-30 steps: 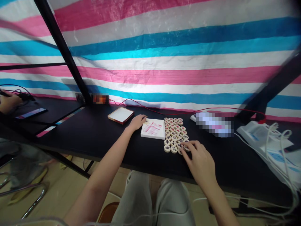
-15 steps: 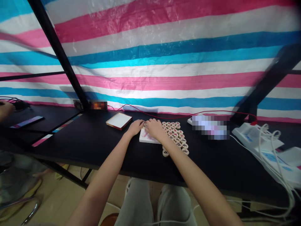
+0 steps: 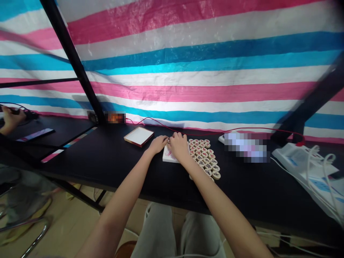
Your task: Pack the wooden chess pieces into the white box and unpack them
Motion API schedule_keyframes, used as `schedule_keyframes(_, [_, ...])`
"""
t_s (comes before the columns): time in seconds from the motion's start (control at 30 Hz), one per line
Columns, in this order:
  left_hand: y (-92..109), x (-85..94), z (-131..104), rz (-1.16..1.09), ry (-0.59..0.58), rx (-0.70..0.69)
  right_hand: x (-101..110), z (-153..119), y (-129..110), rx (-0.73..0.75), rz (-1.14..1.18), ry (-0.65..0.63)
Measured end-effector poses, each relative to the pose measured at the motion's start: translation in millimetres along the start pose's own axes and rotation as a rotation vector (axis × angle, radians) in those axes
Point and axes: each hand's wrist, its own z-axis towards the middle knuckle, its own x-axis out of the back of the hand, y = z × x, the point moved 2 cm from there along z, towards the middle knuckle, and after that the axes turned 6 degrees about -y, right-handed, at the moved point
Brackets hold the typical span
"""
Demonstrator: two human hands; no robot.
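My left hand (image 3: 159,144) and my right hand (image 3: 179,146) meet over the near-left side of a small white box (image 3: 168,157) with pinkish print. At their touching fingertips shows a bit of a round Chinese chess piece (image 3: 168,142), mostly covered by the fingers. Both hands have curled, closed fingers there. Right of the box, several rows of Chinese chess pieces (image 3: 206,161) lie flat, with red characters at the back and black ones in front. My right forearm hides some of them. A shallow open box lid (image 3: 140,144), white inside, lies left of my left hand.
The black table (image 3: 107,157) runs across the view, with a striped sheet (image 3: 172,93) behind. At right are a blurred-out object (image 3: 245,147) and a white power strip (image 3: 295,157) with cables. Another person's hand (image 3: 12,120) is at far left, near a phone (image 3: 36,134).
The view has shifted slightly, moving the scene a little to the right. My hands stay together at the white box. The other person's hand at far left shows more and is raised.
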Motion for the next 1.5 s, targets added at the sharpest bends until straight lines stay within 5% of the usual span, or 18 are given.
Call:
schedule_keyframes(1.0, [-2,-1.2,1,0.003,-0.012,0.012,-12,5,-2,-0.065,0.117,-0.048])
schedule_keyframes(1.5, [-1,-0.1,1,-0.015,-0.005,-0.001,20,-17,26,-0.18,0.329,0.09])
